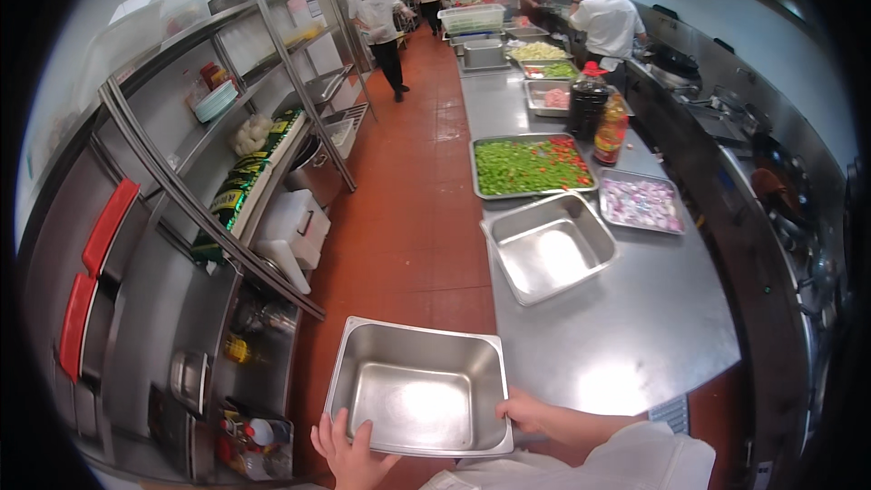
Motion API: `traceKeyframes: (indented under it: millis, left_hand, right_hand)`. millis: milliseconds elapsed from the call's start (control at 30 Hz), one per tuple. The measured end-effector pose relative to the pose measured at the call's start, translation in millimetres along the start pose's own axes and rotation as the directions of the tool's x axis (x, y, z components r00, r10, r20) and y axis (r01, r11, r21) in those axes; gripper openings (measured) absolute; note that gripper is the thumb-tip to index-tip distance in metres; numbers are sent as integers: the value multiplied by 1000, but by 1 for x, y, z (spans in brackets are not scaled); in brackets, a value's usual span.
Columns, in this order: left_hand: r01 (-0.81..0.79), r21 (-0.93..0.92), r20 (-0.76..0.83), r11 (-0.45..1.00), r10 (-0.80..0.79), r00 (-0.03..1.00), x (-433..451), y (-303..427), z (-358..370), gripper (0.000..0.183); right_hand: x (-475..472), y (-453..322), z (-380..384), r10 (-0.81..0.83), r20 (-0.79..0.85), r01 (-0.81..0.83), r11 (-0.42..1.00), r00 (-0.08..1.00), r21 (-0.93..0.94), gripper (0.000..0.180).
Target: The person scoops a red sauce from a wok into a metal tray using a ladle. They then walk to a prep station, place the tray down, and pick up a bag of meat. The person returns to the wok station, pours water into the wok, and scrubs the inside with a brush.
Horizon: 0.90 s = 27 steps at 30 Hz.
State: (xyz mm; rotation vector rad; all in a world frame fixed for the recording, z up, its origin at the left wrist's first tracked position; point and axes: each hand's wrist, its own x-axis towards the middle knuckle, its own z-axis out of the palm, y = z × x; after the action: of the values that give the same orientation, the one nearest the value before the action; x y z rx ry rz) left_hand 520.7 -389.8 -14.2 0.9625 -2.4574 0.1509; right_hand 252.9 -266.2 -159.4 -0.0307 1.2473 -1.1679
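Observation:
An empty deep stainless steel food pan (415, 395) is held in front of my body, beside the near end of the steel table. My right hand (522, 411) grips its right wall near the lower corner. At the lower left corner, my left hand (350, 449) has its fingers over the rim, with the thumb low along the near side. A second empty steel pan (552, 248) stands on the table. Behind it lies a tray of chopped green and red peppers (531, 165), and to its right a tray of chopped onions (641, 201).
The steel table (612, 327) runs away ahead, with bottles (588, 102) and more trays. Steel shelving (272, 27) lines the left, woks (782, 177) the right. A person (381, 27) stands in the red-tiled aisle (415, 218); another person (605, 20) is at the stoves.

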Motion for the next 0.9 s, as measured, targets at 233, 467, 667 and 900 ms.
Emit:
traceKeyframes:
  millis: [233, 467, 667, 900]
  left_hand:
    - [207, 88, -18, 974, -206, 978, 81, -159, 31, 84]
    - [538, 311, 468, 783, -619, 630, 38, -330, 98, 52]
    - [644, 253, 734, 722, -577, 358, 71, -413, 217, 49]
    - [643, 105, 859, 759, -395, 326, 206, -527, 366, 45]
  right_hand:
    - [135, -45, 99, -25, 3, 24, 995, 1000, 100, 39]
    - [208, -118, 135, -40, -129, 57, 989, 991, 135, 43]
    - [249, -241, 167, -141, -400, 188, 979, 906, 82, 43]
    - [353, -365, 168, -121, -555, 350, 878, 823, 326, 42]
